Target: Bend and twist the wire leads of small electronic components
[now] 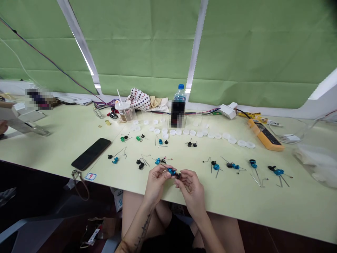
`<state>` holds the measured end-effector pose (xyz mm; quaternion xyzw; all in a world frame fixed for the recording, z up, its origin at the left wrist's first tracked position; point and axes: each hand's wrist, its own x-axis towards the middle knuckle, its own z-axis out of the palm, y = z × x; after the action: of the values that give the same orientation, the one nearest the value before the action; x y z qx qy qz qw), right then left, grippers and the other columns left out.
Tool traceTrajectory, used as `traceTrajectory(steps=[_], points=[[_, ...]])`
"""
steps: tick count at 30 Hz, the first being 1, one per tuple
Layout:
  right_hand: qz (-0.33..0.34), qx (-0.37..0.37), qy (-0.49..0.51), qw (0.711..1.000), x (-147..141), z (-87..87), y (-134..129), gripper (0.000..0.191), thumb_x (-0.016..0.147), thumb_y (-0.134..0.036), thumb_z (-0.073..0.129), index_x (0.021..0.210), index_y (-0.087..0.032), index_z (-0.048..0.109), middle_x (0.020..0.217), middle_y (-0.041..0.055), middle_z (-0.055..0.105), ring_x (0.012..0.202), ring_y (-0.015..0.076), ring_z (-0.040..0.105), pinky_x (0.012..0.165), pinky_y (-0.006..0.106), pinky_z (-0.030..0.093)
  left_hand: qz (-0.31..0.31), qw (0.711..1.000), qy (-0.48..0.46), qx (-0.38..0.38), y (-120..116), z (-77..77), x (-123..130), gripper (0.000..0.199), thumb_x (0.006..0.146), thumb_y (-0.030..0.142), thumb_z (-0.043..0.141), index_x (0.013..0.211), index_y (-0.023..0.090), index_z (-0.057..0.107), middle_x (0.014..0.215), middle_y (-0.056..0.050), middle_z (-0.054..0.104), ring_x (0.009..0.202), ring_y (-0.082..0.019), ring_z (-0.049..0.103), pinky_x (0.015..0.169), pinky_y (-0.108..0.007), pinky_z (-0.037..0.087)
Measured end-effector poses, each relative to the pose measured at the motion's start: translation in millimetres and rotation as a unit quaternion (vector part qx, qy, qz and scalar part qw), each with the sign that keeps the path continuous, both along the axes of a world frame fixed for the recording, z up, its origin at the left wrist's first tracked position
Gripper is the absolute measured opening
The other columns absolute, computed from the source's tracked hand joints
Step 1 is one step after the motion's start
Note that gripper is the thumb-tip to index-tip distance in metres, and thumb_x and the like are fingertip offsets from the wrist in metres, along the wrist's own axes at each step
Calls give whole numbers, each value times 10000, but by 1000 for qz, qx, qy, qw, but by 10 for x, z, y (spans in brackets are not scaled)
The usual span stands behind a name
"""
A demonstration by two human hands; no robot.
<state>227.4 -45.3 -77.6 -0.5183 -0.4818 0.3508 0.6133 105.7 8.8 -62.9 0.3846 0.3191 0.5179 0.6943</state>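
Near the table's front edge, my left hand (155,181) pinches a small blue part (171,171) between thumb and fingers. Against its right end, my right hand (191,188) grips a black knob-like piece (178,175) with its fingertips. The two pieces touch each other. Just behind my left hand lies another blue part (157,161) with thin metal rods. More blue and black parts with bent rods lie to the right, among them a blue one (216,166) and another (278,172). A black pair (141,165) rests left of my hands.
Small white caps (192,133) form rows behind the parts. A bottle (180,94), a lidded cup (125,111) and an orange multimeter (265,136) stand or lie farther back. A black phone (91,154) is at the left. A person's hand (3,127) shows at the far left.
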Motion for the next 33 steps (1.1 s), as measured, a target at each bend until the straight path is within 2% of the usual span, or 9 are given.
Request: traceTrajectory(steps=[4,11,18,24,29,33], points=[[8,-1,6,1000,1,-3,-7,155,847,-292,574,965,-202,533,815,29,642,670,146,642,601,282,552,-13,1000,-8,0,6,-2,2,175,680,183,727,830,133,653,845,-61,677,749,-137,630,688,-235,506],[-5,-27,-9,1000,23,25,-9,163,858,-333,556,930,-187,563,726,18,656,581,134,622,533,268,530,-25,1000,-15,4,14,-11,-5,186,682,176,725,848,125,661,829,-71,689,682,-124,628,679,-243,504],[-16,-16,25,999,2,16,5,290,815,-305,614,1078,-213,535,878,32,649,705,153,655,660,320,571,-4,1000,-19,2,23,-28,4,179,685,178,727,849,141,667,836,-56,681,752,-135,637,667,-226,513],[-5,-18,19,1000,-1,-1,-10,171,844,-308,583,971,-194,560,746,17,658,614,143,638,572,294,553,-22,1000,-20,2,28,-28,2,174,702,180,715,863,139,664,856,-64,683,691,-107,622,684,-225,507],[1,-49,22,999,19,29,-4,165,855,-333,566,932,-187,568,674,5,649,552,131,615,508,265,529,-19,1000,-7,7,28,-36,5,160,698,174,716,848,145,668,853,-58,676,781,-136,634,655,-205,507],[-2,-52,16,999,27,34,18,182,853,-334,562,955,-186,584,701,10,654,571,134,622,540,275,538,-8,1000,1,7,31,-35,17,161,700,179,715,849,144,666,864,-54,676,730,-114,629,669,-207,508]])
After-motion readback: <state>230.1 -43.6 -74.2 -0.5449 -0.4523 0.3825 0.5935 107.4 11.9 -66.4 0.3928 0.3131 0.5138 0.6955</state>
